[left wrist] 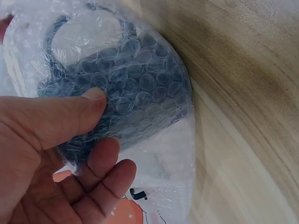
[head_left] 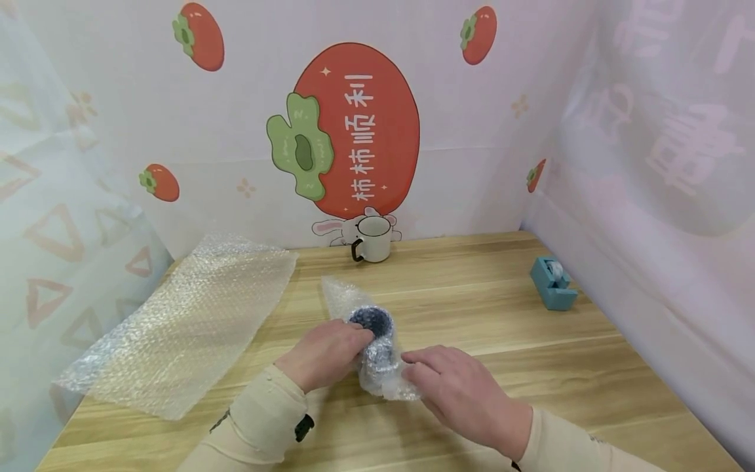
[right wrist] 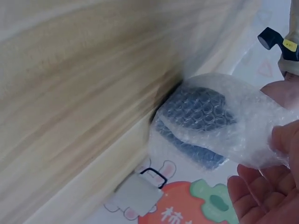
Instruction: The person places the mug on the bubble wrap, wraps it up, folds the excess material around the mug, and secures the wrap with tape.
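A dark blue mug (head_left: 374,320), wrapped in bubble wrap (head_left: 380,360), stands with its opening up in the head view. Through the bubbles, the left wrist view shows the blue body and a looped handle (left wrist: 58,39). My left hand (head_left: 330,351) grips the mug's left side near the rim, thumb pressed on the wrap in the left wrist view. On the other side, my right hand (head_left: 457,387) pinches the loose end of the wrap between thumb and fingers. That end stretches away from the mug as a clear flap (right wrist: 252,126) in the right wrist view.
A larger sheet of bubble wrap (head_left: 200,328) lies flat on the left of the wooden table (head_left: 472,282). At the back stands a white mug (head_left: 375,241) with a black handle. A teal tape dispenser (head_left: 551,285) sits near the right edge. Printed cloth walls enclose the table.
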`<move>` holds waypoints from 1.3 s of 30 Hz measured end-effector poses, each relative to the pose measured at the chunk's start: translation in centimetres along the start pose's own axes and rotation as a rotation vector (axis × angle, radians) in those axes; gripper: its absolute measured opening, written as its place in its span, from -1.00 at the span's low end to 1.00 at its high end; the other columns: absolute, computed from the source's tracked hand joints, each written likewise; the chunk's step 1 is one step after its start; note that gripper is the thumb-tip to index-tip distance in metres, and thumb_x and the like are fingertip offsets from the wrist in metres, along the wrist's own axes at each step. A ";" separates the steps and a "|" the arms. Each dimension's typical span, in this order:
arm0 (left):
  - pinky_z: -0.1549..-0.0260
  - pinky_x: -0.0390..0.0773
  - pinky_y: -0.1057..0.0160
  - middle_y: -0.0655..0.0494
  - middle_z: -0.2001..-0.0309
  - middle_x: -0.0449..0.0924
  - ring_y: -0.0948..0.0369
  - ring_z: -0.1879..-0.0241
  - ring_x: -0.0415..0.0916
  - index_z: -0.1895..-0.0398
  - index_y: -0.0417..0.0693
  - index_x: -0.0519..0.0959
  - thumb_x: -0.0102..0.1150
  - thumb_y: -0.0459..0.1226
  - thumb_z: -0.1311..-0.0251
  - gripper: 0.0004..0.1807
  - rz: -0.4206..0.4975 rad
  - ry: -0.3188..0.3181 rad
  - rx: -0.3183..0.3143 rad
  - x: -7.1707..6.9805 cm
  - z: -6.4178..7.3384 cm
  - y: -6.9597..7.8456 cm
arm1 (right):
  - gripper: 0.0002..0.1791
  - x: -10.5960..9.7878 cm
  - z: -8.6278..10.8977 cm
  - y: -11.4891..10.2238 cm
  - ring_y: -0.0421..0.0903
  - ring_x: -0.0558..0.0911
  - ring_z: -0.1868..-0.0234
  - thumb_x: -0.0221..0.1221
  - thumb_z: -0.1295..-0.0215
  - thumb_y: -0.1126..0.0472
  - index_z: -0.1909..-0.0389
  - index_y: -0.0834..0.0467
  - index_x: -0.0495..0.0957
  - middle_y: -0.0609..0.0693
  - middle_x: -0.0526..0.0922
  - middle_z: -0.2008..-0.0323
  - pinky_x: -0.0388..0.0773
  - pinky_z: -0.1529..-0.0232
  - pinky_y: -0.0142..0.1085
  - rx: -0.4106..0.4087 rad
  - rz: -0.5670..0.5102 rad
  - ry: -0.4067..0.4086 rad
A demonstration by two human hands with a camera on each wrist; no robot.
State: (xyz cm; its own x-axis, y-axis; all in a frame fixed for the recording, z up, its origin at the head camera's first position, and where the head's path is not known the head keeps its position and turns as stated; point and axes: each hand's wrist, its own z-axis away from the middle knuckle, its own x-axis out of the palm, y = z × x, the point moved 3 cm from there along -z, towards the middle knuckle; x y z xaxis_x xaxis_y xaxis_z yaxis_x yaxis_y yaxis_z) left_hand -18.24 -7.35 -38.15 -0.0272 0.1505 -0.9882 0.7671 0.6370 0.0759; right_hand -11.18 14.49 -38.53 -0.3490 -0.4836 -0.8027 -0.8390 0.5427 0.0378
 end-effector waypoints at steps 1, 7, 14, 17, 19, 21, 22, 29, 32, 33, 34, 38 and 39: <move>0.34 0.58 0.16 0.19 0.40 0.62 0.20 0.45 0.52 0.38 0.02 0.53 0.31 -0.37 -0.21 -0.85 0.002 -0.002 -0.002 0.0 -0.1 0.1 | -0.68 0.0 -0.2 0.3 -0.12 0.74 0.04 0.34 -0.15 0.34 0.06 0.07 0.60 -0.05 0.75 0.03 0.70 0.05 -0.22 0.018 -0.012 0.005; 0.34 0.58 0.14 0.16 0.35 0.66 0.17 0.43 0.57 0.36 0.02 0.56 0.28 -0.38 -0.22 -0.89 -0.021 -0.020 0.005 0.0 -0.4 0.8 | -0.85 0.5 -1.2 1.7 -0.28 0.73 0.18 0.32 -0.40 0.23 0.06 0.05 0.63 -0.17 0.76 0.21 0.70 0.15 -0.33 0.142 -0.106 -0.021; 0.26 0.60 0.12 0.18 0.30 0.68 0.17 0.36 0.59 0.32 0.03 0.60 0.25 -0.38 -0.26 -0.90 0.003 -0.048 0.003 0.2 -0.8 0.8 | -0.92 0.8 -1.8 3.2 -0.45 0.51 0.38 0.27 -0.47 0.11 0.10 -0.08 0.68 -0.32 0.69 0.29 0.61 0.22 -0.42 0.330 -0.237 -0.202; 0.31 0.57 0.16 0.22 0.37 0.63 0.21 0.41 0.54 0.36 0.05 0.57 0.26 -0.40 -0.24 -0.86 0.034 -0.038 0.008 0.3 -0.8 0.3 | -0.91 0.3 -1.5 3.7 -0.45 0.51 0.36 0.26 -0.48 0.07 0.09 -0.12 0.69 -0.37 0.68 0.27 0.60 0.22 -0.41 0.351 -0.278 -0.272; 0.36 0.56 0.18 0.24 0.41 0.60 0.23 0.44 0.51 0.38 0.05 0.55 0.29 -0.41 -0.21 -0.83 0.047 -0.023 0.025 0.4 -0.7 0.1 | -0.90 -0.1 -1.0 4.0 -0.44 0.56 0.30 0.26 -0.47 0.07 0.09 -0.13 0.70 -0.37 0.69 0.24 0.61 0.19 -0.38 0.321 -0.282 -0.297; 0.37 0.55 0.19 0.24 0.42 0.59 0.25 0.46 0.49 0.39 0.06 0.54 0.30 -0.41 -0.19 -0.83 0.055 -0.010 0.044 0.4 -0.6 -0.2 | -0.88 -0.7 -0.4 4.0 -0.41 0.62 0.22 0.32 -0.42 0.12 0.08 -0.13 0.72 -0.36 0.72 0.20 0.64 0.16 -0.36 0.254 -0.270 -0.292; 0.37 0.55 0.19 0.24 0.42 0.59 0.25 0.45 0.49 0.39 0.05 0.54 0.30 -0.41 -0.18 -0.82 0.061 -0.004 0.055 0.3 -0.6 -0.3 | -0.84 -1.0 0.0 4.1 -0.39 0.65 0.19 0.36 -0.37 0.16 0.09 -0.13 0.73 -0.35 0.74 0.18 0.65 0.14 -0.35 0.214 -0.255 -0.278; 0.31 0.58 0.19 0.21 0.40 0.57 0.23 0.39 0.52 0.40 0.03 0.51 0.30 -0.43 -0.17 -0.80 0.094 -0.006 0.092 0.1 -0.3 -1.1 | -0.58 -1.9 2.3 3.2 -0.21 0.72 0.10 0.50 0.06 0.43 0.23 -0.09 0.71 -0.21 0.77 0.09 0.68 0.12 -0.33 -0.083 -0.063 -0.141; 0.29 0.59 0.18 0.21 0.38 0.58 0.22 0.37 0.53 0.39 0.04 0.50 0.29 -0.43 -0.19 -0.80 0.102 -0.031 0.086 0.1 -0.5 -1.2 | -0.70 -1.9 3.3 2.5 -0.17 0.71 0.11 0.32 -0.04 0.42 0.34 -0.07 0.62 -0.15 0.72 0.09 0.67 0.15 -0.29 -0.166 0.068 -0.129; 0.28 0.60 0.18 0.22 0.38 0.59 0.22 0.36 0.54 0.39 0.04 0.51 0.29 -0.43 -0.20 -0.81 0.103 -0.039 0.083 0.1 -0.6 -1.3 | -0.74 -1.9 3.6 2.3 -0.16 0.71 0.11 0.24 -0.09 0.41 0.37 -0.06 0.57 -0.15 0.70 0.10 0.66 0.17 -0.28 -0.183 0.105 -0.129; 0.27 0.61 0.17 0.22 0.37 0.60 0.22 0.35 0.55 0.38 0.04 0.52 0.30 -0.42 -0.20 -0.82 0.106 -0.047 0.077 0.1 -0.7 -1.2 | -0.78 -1.9 3.8 2.2 -0.15 0.70 0.11 0.17 -0.15 0.39 0.40 -0.05 0.53 -0.14 0.68 0.10 0.65 0.18 -0.27 -0.194 0.131 -0.131; 0.22 0.64 0.15 0.22 0.32 0.63 0.23 0.31 0.58 0.32 0.04 0.57 0.32 -0.38 -0.27 -0.86 0.103 -0.076 0.042 0.1 -0.8 -1.1 | -0.74 -2.0 4.3 2.4 -0.14 0.68 0.10 -0.02 -0.28 0.41 0.41 -0.03 0.49 -0.14 0.66 0.09 0.63 0.16 -0.25 -0.193 0.142 -0.105; 0.21 0.64 0.15 0.22 0.32 0.64 0.23 0.31 0.58 0.31 0.04 0.57 0.32 -0.37 -0.28 -0.87 0.098 -0.079 0.033 0.1 -0.8 -1.0 | -0.70 -2.1 4.3 2.5 -0.14 0.69 0.11 -0.07 -0.33 0.42 0.40 -0.03 0.51 -0.14 0.67 0.09 0.64 0.17 -0.25 -0.190 0.139 -0.084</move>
State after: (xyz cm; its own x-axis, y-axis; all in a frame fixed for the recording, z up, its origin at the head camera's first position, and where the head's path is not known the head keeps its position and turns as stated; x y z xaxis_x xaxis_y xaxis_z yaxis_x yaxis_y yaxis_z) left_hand -19.52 -7.34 -38.22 0.0987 0.1501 -0.9837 0.7844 0.5966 0.1698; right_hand -10.80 19.82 -39.35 -0.4375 -0.3498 -0.8284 -0.8513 0.4578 0.2563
